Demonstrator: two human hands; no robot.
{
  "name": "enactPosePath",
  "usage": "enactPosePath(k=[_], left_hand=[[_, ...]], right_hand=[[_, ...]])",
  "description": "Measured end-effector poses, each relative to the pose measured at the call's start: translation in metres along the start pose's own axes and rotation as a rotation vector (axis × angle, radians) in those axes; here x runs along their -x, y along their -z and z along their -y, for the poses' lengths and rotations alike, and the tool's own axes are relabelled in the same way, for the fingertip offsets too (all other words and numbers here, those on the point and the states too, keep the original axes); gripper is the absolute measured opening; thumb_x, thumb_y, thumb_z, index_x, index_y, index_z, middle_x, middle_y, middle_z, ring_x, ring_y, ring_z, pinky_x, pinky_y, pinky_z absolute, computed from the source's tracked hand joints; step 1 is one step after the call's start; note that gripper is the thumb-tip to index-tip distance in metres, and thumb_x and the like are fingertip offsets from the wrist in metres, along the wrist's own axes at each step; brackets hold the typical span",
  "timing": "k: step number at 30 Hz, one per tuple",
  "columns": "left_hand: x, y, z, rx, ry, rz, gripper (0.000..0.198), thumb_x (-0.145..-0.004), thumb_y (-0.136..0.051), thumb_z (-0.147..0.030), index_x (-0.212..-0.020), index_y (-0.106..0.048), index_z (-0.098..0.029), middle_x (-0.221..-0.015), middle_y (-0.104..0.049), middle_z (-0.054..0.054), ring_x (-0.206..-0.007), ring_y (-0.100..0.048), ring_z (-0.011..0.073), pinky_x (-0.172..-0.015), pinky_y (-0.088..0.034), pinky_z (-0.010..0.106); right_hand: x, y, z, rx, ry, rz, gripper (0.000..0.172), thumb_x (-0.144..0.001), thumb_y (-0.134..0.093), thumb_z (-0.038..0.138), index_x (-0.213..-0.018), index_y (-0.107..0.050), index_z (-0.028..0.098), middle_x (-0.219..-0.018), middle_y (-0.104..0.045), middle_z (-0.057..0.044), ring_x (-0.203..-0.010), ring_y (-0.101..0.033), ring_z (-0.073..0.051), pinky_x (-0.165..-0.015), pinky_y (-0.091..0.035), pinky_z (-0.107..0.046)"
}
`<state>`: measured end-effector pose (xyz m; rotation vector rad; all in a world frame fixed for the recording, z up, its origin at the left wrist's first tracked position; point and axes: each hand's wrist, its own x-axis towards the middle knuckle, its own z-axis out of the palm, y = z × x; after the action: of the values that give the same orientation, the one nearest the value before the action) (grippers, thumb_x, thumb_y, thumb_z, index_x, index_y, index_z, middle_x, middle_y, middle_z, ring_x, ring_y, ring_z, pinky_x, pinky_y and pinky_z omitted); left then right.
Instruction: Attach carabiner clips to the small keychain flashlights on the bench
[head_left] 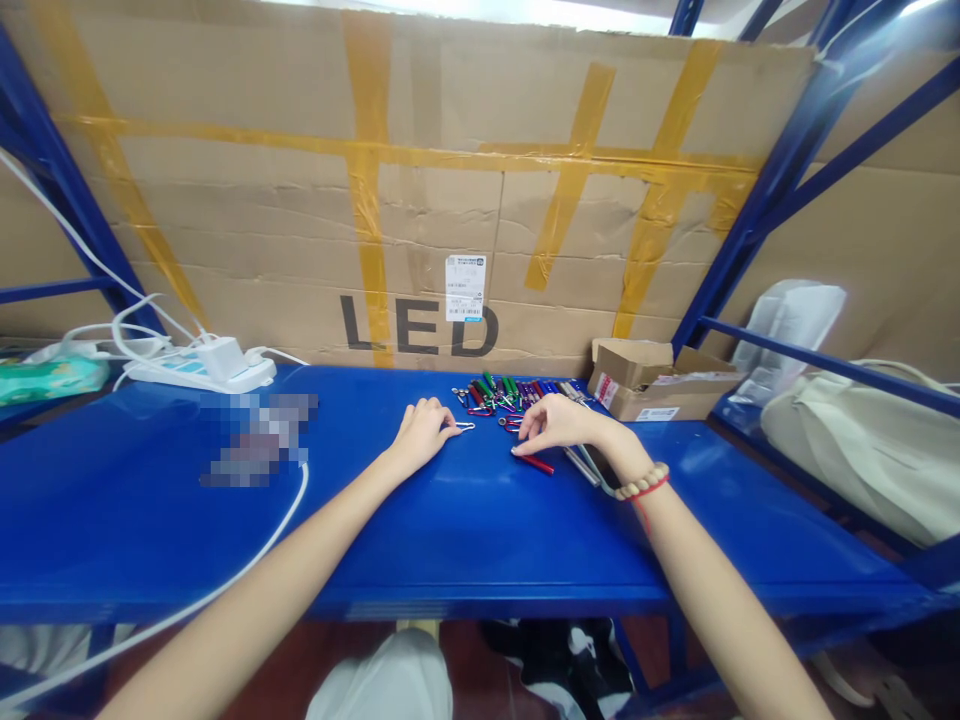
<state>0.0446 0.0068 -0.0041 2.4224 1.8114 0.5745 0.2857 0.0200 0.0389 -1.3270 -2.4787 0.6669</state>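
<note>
My left hand [424,432] is closed in a pinch on a small silver carabiner clip [466,427], low over the blue shelf top [450,530]. To its right, my right hand [553,422] has its fingers bent and pressed toward the thumb, on the silver-tipped end of a thin red metal tube [537,464]. The tube slants below the palm; its exact contact with the fingers is partly hidden. A red carabiner [511,424] lies by the right fingertips. Behind the hands is a pile of small metal tubes [517,388] in green, red, purple, blue and silver, with clips among them.
Silver tubes [585,468] lie under my right wrist. An open cardboard box [652,382] stands at the back right. A white power strip [202,370] with cables is at the left; one white cable [281,520] crosses the front edge. A large cardboard sheet [420,230] stands behind.
</note>
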Motion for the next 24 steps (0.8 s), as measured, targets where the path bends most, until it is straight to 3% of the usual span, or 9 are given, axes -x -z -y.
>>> enactPosePath(k=[3, 7, 10, 16, 20, 24], left_hand=[[0.0, 0.0, 0.0, -0.011, -0.008, 0.005, 0.019, -0.082, -0.054, -0.034, -0.082, -0.065, -0.018, -0.095, -0.058, 0.008, -0.097, -0.049, 0.025, -0.082, -0.035, 0.038], [0.0, -0.003, 0.001, 0.023, -0.014, -0.018, 0.022, -0.083, -0.052, -0.035, -0.08, -0.064, -0.017, -0.093, -0.058, 0.007, -0.095, -0.049, 0.0245, -0.081, -0.035, 0.038], [-0.001, -0.003, 0.001, 0.084, 0.014, -0.044, 0.026, -0.084, -0.049, -0.038, -0.079, -0.063, -0.018, -0.091, -0.057, 0.007, -0.093, -0.049, 0.0239, -0.081, -0.036, 0.038], [0.0, -0.003, 0.002, 0.152, -0.011, -0.055, 0.025, -0.08, -0.055, -0.043, -0.074, -0.063, -0.019, -0.092, -0.057, 0.005, -0.094, -0.049, 0.0235, -0.083, -0.036, 0.039], [0.0, -0.006, 0.001, 0.213, -0.097, -0.053, 0.022, -0.074, -0.063, -0.042, -0.082, -0.063, -0.022, -0.092, -0.059, 0.003, -0.091, -0.05, 0.0216, -0.083, -0.037, 0.037], [-0.001, -0.006, -0.005, 0.386, -0.202, -0.078, 0.036, -0.07, -0.066, -0.042, -0.1, -0.062, -0.023, -0.088, -0.062, 0.002, -0.079, -0.053, 0.0169, -0.077, -0.041, 0.032]], right_hand=[[-0.001, -0.004, 0.003, -0.116, -0.05, 0.172, 0.03, -0.056, -0.073, 0.038, -0.075, -0.07, 0.015, -0.065, -0.069, -0.003, -0.06, -0.062, -0.015, -0.054, -0.045, -0.022], [-0.004, -0.009, 0.006, -0.137, -0.077, 0.19, 0.019, -0.056, -0.067, 0.022, -0.074, -0.07, 0.014, -0.064, -0.069, -0.002, -0.059, -0.063, -0.014, -0.056, -0.047, -0.021], [-0.004, -0.009, 0.006, -0.056, -0.047, 0.118, 0.018, -0.06, -0.063, 0.02, -0.076, -0.069, 0.014, -0.061, -0.067, -0.001, -0.054, -0.059, -0.012, -0.053, -0.045, -0.021], [-0.009, -0.009, -0.003, 0.051, 0.058, -0.167, 0.018, -0.066, -0.061, 0.024, -0.082, -0.065, 0.016, -0.071, -0.067, -0.002, -0.058, -0.058, -0.012, -0.053, -0.043, -0.021], [-0.012, -0.014, 0.0, -0.087, 0.169, -0.29, 0.018, -0.07, -0.06, 0.029, -0.083, -0.061, 0.017, -0.073, -0.065, -0.002, -0.061, -0.059, -0.012, -0.06, -0.047, -0.024], [-0.014, -0.019, 0.009, -0.32, 0.238, -0.341, 0.026, -0.071, -0.062, 0.037, -0.086, -0.056, 0.017, -0.076, -0.064, -0.003, -0.067, -0.061, -0.013, -0.061, -0.05, -0.025]])
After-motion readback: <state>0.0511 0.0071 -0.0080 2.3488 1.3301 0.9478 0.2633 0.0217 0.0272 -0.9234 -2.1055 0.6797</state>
